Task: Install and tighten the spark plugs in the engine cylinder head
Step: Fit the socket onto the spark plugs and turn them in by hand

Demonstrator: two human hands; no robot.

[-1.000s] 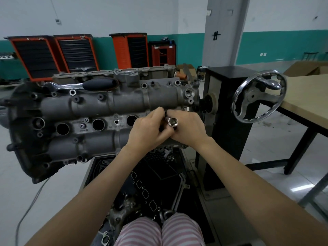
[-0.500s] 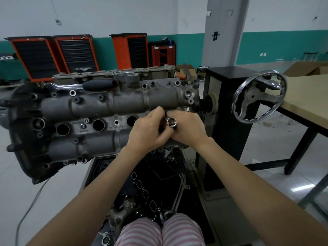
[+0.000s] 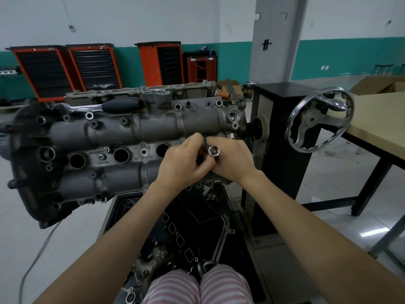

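The grey cylinder head (image 3: 114,137) is mounted on a stand, with a row of dark spark plug wells (image 3: 121,155) across its middle. At the rightmost well, both hands meet around a chrome socket (image 3: 214,151) whose open end faces me. My left hand (image 3: 183,164) has its fingers curled round the socket's shaft from the left. My right hand (image 3: 233,162) grips it from the right. The spark plug itself is hidden. A ratchet with a black handle (image 3: 122,105) lies on top of the head.
A chrome handwheel (image 3: 318,119) sticks out from the black stand post (image 3: 282,137) on the right. A wooden table (image 3: 377,119) stands further right. A tray of parts and gaskets (image 3: 186,227) lies below the engine. Orange tool cabinets (image 3: 65,69) line the back wall.
My fingers have shifted slightly round the socket, which sits a touch lower and further right. The engine and the ratchet have not moved.
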